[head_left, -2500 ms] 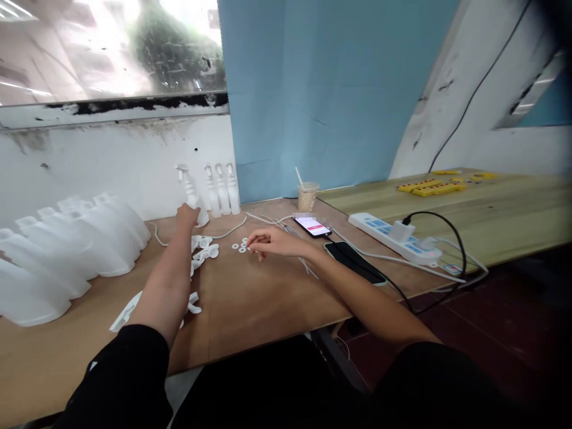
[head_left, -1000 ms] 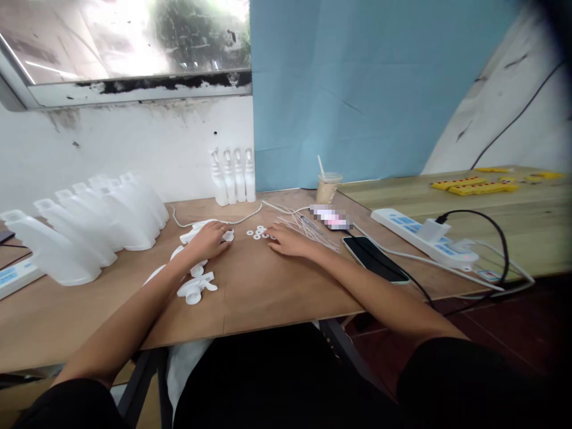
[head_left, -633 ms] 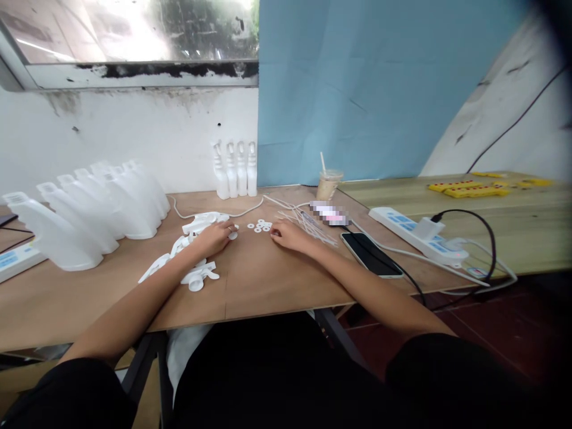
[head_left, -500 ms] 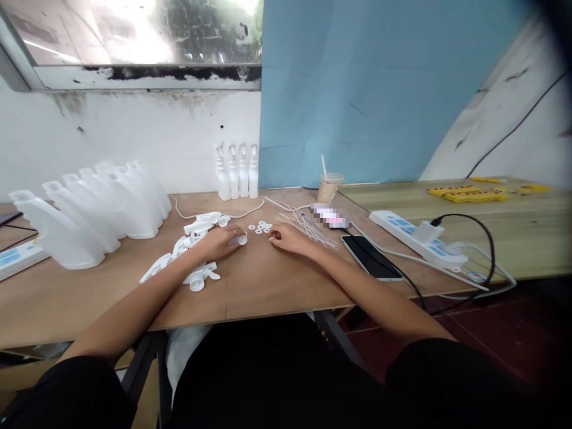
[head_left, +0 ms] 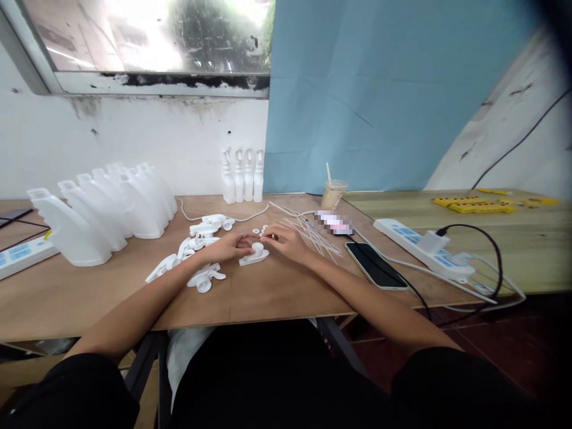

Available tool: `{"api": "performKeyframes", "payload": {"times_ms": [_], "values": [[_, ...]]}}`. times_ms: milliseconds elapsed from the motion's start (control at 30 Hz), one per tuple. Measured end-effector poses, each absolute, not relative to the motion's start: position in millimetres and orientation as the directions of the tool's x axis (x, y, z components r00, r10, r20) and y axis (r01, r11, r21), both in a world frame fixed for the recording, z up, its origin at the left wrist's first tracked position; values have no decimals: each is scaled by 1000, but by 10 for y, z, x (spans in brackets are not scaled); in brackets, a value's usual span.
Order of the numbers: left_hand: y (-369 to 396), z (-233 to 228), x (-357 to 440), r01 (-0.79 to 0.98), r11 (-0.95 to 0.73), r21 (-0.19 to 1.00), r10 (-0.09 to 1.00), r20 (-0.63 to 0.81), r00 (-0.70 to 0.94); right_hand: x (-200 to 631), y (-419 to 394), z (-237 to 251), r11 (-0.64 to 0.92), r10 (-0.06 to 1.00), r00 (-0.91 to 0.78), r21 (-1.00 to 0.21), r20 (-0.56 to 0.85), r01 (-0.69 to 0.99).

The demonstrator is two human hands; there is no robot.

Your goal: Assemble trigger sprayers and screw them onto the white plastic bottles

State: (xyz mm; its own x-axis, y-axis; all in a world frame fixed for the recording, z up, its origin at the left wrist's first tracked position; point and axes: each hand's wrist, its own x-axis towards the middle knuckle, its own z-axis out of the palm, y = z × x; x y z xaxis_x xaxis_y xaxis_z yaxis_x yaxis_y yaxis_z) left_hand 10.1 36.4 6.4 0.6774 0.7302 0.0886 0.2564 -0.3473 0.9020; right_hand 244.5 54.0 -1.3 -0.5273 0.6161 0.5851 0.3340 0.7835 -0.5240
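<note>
A white trigger spray head (head_left: pixel 254 256) is held low over the table by my left hand (head_left: pixel 230 245), its round collar facing up. My right hand (head_left: pixel 286 241) is closed in a pinch just right of that collar. Between its fingertips is a small thin white piece, apparently a flat washer (head_left: pixel 263 238) seen edge-on. Behind the hands lie a few more white ring washers (head_left: pixel 256 230), partly covered by my right hand. Several loose trigger spray heads (head_left: pixel 205 277) are heaped beside my left forearm.
Translucent bottles (head_left: pixel 74 229) stand at the left, and assembled spray bottles (head_left: pixel 243 179) stand by the wall. Thin white tubes (head_left: pixel 319 238), a phone (head_left: pixel 375 265), a drink cup (head_left: pixel 334 193) and a power strip (head_left: pixel 422 250) with cables are at the right.
My left hand has brought the spray head into plain view, collar up. My right hand has lifted from the washers with a small white piece pinched and come close to the spray head.
</note>
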Motion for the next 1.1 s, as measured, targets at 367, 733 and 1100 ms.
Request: {"api": "performKeyframes", "payload": {"times_ms": [367,733,1100], "values": [[345,111,58,285,-337,897,731,59,680,2452,495,-65,907,363,-745,-396,560,145],[334,72,69,285,-471,835,707,164,688,2437,498,-110,907,375,-727,-390,576,159],[237,191,27,594,-765,247,643,256,722,2441,534,-158,908,380,-760,-371,527,196]]}}
